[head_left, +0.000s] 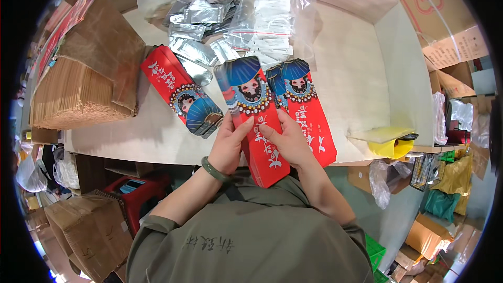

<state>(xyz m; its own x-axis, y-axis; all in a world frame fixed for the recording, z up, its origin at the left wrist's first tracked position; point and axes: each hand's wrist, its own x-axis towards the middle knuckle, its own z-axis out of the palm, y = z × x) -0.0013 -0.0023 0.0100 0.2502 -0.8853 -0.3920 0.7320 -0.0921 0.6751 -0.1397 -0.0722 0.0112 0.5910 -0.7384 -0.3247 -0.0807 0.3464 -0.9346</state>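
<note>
a stack of red cards (263,149) is grasped in both grips, the left grip (228,144) at its left edge and the right grip (289,139) at its right edge. both thumbs are pressed on the printed face; the fingers underneath are mostly hidden. the stack is held above the near edge of the surface (348,68), its blue printed end pointed away from the body and its plain red end overhung past the edge. a green bracelet (214,169) is worn on the left wrist.

to the left, a second stack (178,89) is laid aslant, its blue end turned toward the body. to the right, a third stack (314,120) is placed, partly covered from view by the held one; whether the two are touched together cannot be told. silver packets (194,31) are heaped farther back, beside a clear bag (275,15) filled with white packets. at the left, brown sheets (70,94) are packed in a carton (102,47). a yellow object (393,148) is set at the right near edge.
</note>
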